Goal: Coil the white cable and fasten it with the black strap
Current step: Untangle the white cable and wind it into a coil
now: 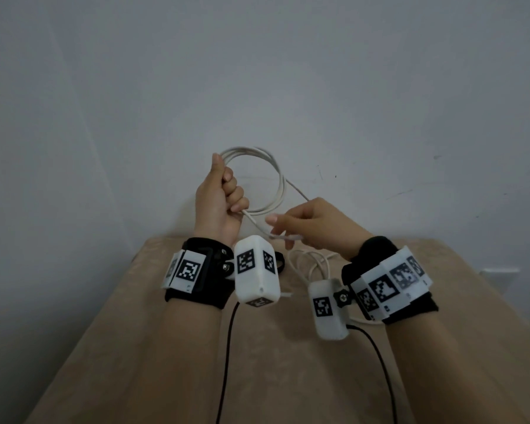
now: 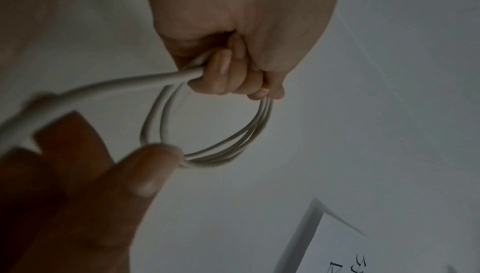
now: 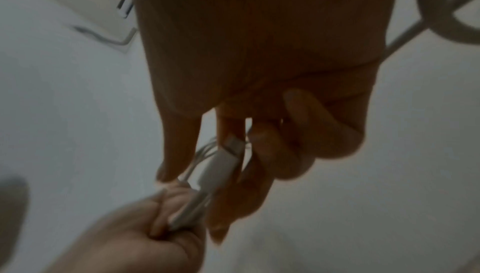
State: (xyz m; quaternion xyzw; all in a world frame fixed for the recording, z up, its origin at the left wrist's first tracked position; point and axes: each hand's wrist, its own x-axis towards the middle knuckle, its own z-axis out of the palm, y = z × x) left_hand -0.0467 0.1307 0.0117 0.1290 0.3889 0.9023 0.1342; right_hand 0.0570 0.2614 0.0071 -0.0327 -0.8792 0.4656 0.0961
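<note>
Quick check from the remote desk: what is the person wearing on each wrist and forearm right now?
Bare forearms, no sleeves. The left hand and the right hand each have a black wrist band carrying white plates printed with black square markers. A white boxy camera with markers sits at each wrist, trailing a thin black cord.

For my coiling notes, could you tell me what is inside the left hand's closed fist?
The left hand grips the gathered loops of the white cable, which pass through the fist and emerge on both sides. The stretch inside is covered by the curled fingers, so how the loops lie there cannot be seen.
</note>
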